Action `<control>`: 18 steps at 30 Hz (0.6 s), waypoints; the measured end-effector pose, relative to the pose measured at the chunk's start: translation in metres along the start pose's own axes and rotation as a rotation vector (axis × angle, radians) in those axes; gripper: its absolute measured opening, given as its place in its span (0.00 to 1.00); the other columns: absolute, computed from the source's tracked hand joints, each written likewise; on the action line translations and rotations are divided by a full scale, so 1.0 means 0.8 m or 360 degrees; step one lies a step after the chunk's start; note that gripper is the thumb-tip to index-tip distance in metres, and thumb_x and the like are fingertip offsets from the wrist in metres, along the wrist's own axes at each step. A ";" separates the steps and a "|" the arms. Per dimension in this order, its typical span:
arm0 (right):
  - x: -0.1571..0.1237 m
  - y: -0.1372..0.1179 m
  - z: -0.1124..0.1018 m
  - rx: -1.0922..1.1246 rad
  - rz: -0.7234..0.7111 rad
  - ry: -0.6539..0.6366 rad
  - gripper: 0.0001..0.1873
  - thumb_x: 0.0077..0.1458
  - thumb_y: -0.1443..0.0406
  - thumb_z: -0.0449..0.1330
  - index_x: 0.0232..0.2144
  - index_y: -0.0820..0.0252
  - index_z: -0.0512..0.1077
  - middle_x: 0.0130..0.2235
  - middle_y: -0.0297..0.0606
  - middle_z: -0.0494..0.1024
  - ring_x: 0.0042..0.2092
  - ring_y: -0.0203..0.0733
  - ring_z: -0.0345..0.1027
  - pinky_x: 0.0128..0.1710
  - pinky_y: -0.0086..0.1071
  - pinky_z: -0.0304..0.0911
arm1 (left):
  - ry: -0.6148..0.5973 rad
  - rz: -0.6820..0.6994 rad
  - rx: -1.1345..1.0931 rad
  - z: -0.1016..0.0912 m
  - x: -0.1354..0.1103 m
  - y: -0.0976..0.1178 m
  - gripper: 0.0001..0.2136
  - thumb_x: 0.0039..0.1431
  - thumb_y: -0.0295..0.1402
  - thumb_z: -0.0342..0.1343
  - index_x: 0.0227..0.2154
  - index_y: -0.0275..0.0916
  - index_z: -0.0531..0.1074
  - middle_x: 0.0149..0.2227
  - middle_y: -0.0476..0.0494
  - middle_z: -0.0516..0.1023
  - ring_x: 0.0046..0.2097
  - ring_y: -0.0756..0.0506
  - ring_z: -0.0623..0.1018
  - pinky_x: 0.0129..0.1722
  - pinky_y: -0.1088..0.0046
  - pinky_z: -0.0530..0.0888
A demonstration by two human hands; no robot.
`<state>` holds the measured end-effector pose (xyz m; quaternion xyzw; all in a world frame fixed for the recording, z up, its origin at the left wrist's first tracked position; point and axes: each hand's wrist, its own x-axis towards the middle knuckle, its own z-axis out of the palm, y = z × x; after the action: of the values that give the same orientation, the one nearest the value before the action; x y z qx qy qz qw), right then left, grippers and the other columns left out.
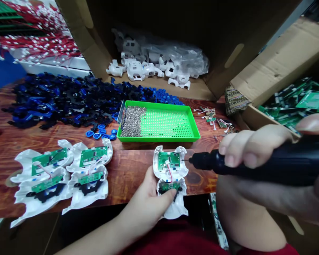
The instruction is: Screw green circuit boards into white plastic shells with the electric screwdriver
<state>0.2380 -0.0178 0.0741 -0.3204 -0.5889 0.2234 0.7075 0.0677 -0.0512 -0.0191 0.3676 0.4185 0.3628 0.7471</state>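
Note:
My left hand (156, 198) grips a white plastic housing (175, 209) at the table's front edge, its thumb lying over the lower part. Inside the housing's two halves sit green circuit boards (172, 159), joined by a red and white cable. A black electric screwdriver (244, 163) is held level in my right hand (257, 145), with the fingers wrapped round its body. Its thin bit points left and ends beside the right edge of the upper board; I cannot tell whether it touches. To the left lie two similar housings (23, 198) fitted with boards.
A green tray (159, 139) holding many small screws stands behind the housing. Blue and black plastic parts (69, 99) are heaped at the back left. White shells (135, 69) lie in a cardboard box (215, 85). Another box at right holds circuit boards (305, 99).

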 end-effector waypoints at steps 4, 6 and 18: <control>0.002 -0.009 0.030 -0.0035 0.0228 0.0090 0.16 0.52 0.48 0.52 0.26 0.52 0.67 0.13 0.28 0.63 0.14 0.39 0.60 0.16 0.42 0.63 | -0.0057 0.0049 0.0102 0.003 0.001 0.001 0.24 0.53 0.28 0.56 0.53 0.41 0.57 0.50 0.43 0.71 0.51 0.44 0.71 0.52 0.67 0.64; 0.004 -0.009 0.036 -0.0062 0.0252 0.0074 0.18 0.51 0.46 0.52 0.24 0.52 0.66 0.12 0.28 0.61 0.13 0.39 0.59 0.14 0.41 0.62 | -0.0077 0.0068 0.0118 0.004 0.001 0.002 0.24 0.54 0.28 0.54 0.53 0.41 0.56 0.50 0.43 0.72 0.50 0.45 0.71 0.52 0.67 0.64; -0.005 0.002 0.029 0.0031 0.0154 -0.0015 0.18 0.53 0.48 0.51 0.25 0.54 0.66 0.15 0.29 0.64 0.16 0.37 0.60 0.17 0.39 0.64 | -0.0057 0.0034 0.0109 0.000 0.001 -0.005 0.22 0.52 0.26 0.56 0.50 0.40 0.59 0.50 0.43 0.72 0.51 0.44 0.71 0.52 0.69 0.64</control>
<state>0.2145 -0.0151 0.0726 -0.3405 -0.5738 0.2645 0.6963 0.0691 -0.0525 -0.0224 0.4039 0.4134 0.3496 0.7374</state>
